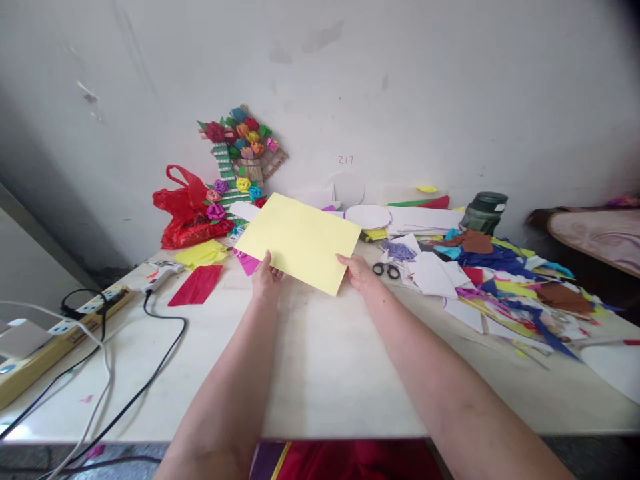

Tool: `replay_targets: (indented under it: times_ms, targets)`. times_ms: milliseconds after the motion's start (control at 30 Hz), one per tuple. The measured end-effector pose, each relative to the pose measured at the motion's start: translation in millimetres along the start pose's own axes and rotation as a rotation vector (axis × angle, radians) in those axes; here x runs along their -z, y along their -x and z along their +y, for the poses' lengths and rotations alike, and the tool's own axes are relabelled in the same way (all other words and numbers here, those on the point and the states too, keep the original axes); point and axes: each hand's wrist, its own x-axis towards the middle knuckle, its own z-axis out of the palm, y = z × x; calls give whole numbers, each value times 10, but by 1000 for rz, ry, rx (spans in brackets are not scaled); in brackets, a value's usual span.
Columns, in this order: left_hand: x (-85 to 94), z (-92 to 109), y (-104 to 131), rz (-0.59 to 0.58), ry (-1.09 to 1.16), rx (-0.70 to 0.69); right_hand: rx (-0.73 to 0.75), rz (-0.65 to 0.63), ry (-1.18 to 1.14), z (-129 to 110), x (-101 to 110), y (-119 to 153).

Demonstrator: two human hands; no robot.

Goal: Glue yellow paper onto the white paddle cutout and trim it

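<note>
A plain pale-yellow sheet of paper (300, 241) is held up above the table, tilted with its right side lower. My left hand (267, 275) grips its lower left edge, thumb on the front face and fingers behind. At the lower right edge my right hand (356, 270) pinches the sheet the same way. Part of each hand's fingers is hidden behind the paper. Black-handled scissors (386, 270) lie just right of my right hand. Left of my left hand lie a dark red paper piece (196, 285) and crumpled yellow paper (203, 253).
Paper scraps (520, 280) in many colours heap up on the right, near a dark green bottle (484, 212). A red plastic bag (185, 207) and a paper-flower decoration (245, 143) stand at the back left. A power strip (65, 337) and cables run along the left edge.
</note>
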Motion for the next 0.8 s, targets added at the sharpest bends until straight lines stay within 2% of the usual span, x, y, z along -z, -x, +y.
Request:
replay_targets:
  times_ms: [167, 567, 667, 800]
  targets:
    - [-3, -29, 19, -19, -111, -16, 12, -10, 18, -3, 51, -21]
    - [2, -33, 21, -49, -56, -27, 41, -3, 37, -30, 70, -17]
    - [23, -1, 1, -5, -47, -63, 66, 12, 28, -43, 87, -20]
    - [74, 75, -86, 128, -81, -212, 53, 28, 28, -84, 113, -2]
